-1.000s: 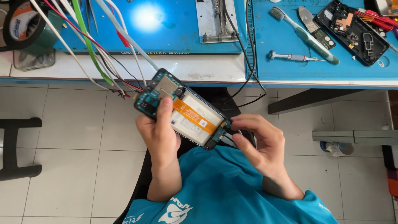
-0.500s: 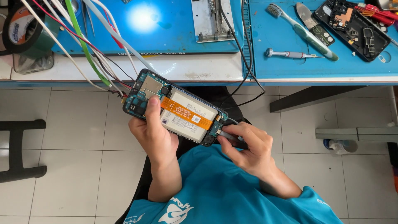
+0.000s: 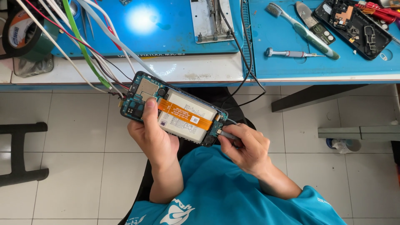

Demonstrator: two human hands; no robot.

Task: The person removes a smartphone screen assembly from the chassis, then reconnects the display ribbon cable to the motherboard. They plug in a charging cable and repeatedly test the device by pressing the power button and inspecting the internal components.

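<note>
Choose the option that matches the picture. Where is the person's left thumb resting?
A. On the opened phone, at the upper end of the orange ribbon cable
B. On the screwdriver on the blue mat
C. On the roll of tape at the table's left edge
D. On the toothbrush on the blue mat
A: the left hand grips the opened phone, its thumb laid where the orange ribbon cable begins; the toothbrush, roll of tape and screwdriver lie untouched.

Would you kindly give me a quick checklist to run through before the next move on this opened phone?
1. Left hand grips the phone: ok.
2. Right hand holds the tool at the phone's lower end: ok.
3. Tool tip seated on its spot: cannot tell.
4. Orange flex cable lies flat across the battery: ok.
5. Hanging wires off the phone: not ok, they reach its top corner.
</note>
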